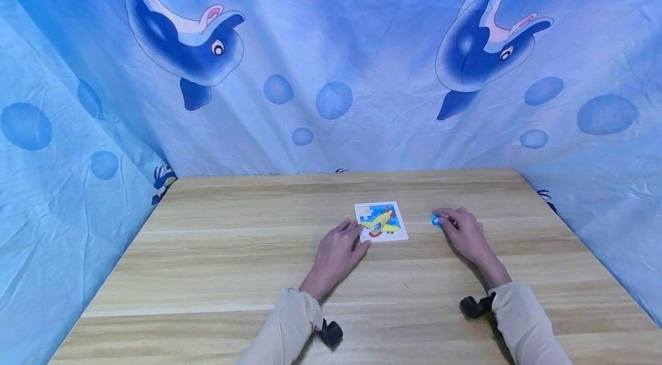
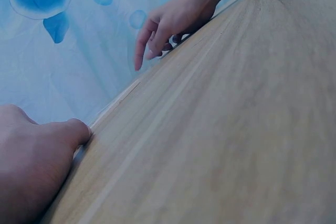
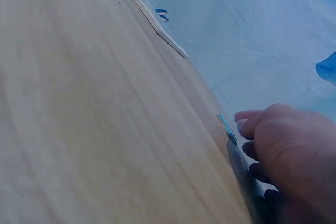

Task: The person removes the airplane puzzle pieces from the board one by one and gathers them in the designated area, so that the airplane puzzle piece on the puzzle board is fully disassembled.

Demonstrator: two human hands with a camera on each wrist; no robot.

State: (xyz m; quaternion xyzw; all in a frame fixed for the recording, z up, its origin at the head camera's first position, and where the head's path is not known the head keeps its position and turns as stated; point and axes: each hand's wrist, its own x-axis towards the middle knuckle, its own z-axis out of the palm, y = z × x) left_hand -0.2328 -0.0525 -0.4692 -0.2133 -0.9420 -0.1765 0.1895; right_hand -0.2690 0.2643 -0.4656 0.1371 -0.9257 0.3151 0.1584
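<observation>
A small square jigsaw puzzle (image 1: 397, 231) with a white border shows a yellow airplane on blue; its upper left corner area is pale, without picture. My left hand (image 1: 337, 251) rests on the table at the puzzle's left edge, its fingers touching the border. To the right, a small blue puzzle piece (image 1: 436, 220) lies by the fingertips of my right hand (image 1: 465, 235). From the right wrist, that piece (image 3: 227, 130) looks flat on the table, just in front of the loosely bent fingers. In the left wrist view, the right hand (image 2: 176, 22) points its index finger downward.
Both hands are over a wooden table (image 1: 217, 273). A blue curtain (image 1: 383, 123) printed with dolphins and bubbles hangs behind it and along both sides. Each sleeve carries a small black wrist camera (image 1: 331, 333).
</observation>
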